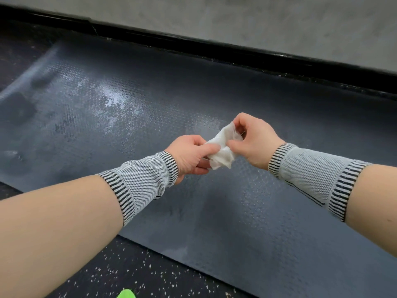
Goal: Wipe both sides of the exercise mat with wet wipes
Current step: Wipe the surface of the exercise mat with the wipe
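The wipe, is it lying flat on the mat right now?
No, the wipe is crumpled and held above the mat, pinched by the left hand and right hand.

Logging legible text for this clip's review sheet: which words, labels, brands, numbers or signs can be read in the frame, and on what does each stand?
None: no readable text appears anywhere in the head view.
Exercise mat: embossed texture only, no logo.
Wet wipe, held by left hand and right hand: plain white.
Wrist sleeves: stripes, no lettering.
Green object: cut off at the frame's edge, no print visible.
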